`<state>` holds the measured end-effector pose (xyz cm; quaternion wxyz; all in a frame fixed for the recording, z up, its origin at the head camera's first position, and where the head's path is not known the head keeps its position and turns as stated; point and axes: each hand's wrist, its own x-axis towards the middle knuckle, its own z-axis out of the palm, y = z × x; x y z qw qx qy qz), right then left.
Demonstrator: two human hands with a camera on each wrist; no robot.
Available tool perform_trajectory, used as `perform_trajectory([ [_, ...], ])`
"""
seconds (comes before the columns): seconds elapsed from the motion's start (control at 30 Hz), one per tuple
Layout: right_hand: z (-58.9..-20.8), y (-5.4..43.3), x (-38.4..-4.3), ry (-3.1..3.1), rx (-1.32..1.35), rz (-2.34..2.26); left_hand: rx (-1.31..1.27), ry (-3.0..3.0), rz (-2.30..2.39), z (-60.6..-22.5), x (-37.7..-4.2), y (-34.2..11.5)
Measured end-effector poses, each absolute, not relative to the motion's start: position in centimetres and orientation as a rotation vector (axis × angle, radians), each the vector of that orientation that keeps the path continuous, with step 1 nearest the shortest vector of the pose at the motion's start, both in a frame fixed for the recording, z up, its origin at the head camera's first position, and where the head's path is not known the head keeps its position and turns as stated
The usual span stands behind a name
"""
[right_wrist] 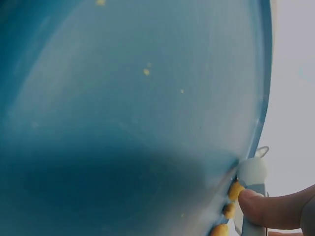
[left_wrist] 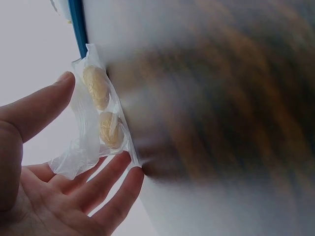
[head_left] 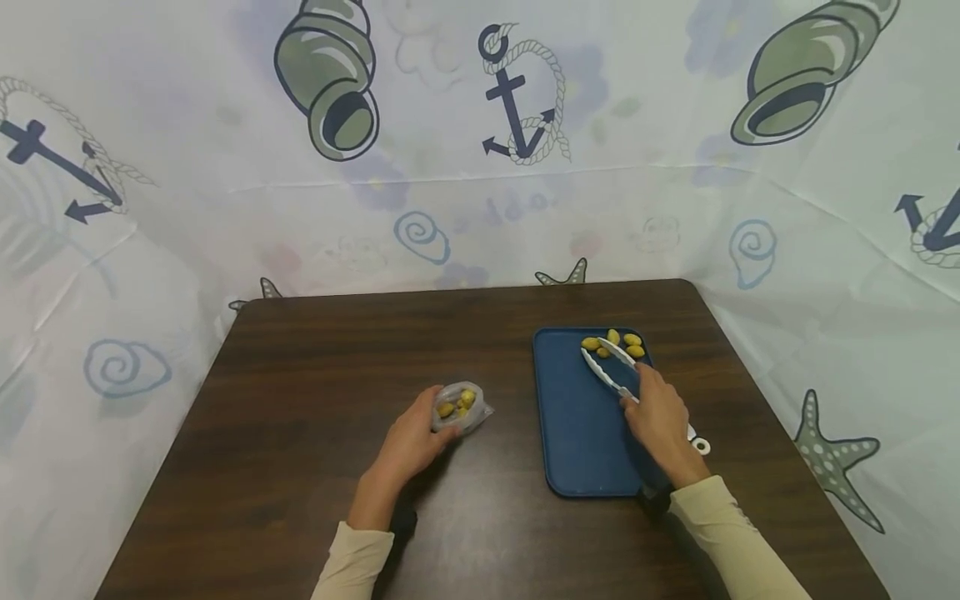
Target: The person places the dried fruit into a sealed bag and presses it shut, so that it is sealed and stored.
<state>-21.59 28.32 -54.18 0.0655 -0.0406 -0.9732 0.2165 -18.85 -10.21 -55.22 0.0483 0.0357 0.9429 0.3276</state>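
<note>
On the left half of the brown table, my left hand (head_left: 415,437) holds a small clear plastic bag (head_left: 471,420) between thumb and fingers. Its mouth gapes upward, and several small oval yellow-brown pieces (head_left: 446,409) lie inside; the left wrist view shows two of them through the plastic (left_wrist: 78,157). My right hand (head_left: 658,417) grips a pair of white-and-grey tongs (head_left: 600,371) above the blue tray (head_left: 573,433). The tongs' arms are spread, their tips beside several more oval pieces (head_left: 634,351) at the tray's far end. Whether the tips touch any piece is unclear.
The dark wooden table (head_left: 300,467) runs up to a pale cloth backdrop (head_left: 480,208) printed with anchors, shells and starfish. The tray's raised rim stands right of the bag. Small yellow crumbs (right_wrist: 146,72) dot the tray in the right wrist view.
</note>
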Motion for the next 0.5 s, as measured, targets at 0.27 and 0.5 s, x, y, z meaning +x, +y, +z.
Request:
perform_trajectory([
  [0.27,-54.15,27.93,-21.25,-2.94,-0.078,0.598,0.091,2.876,0.996,-55.67,-18.61,-10.3],
  [0.5,-53.86,28.1,-21.05,-2.954,-0.085,0.571,0.105,2.878,1.013,-55.7,-18.94,-10.17],
])
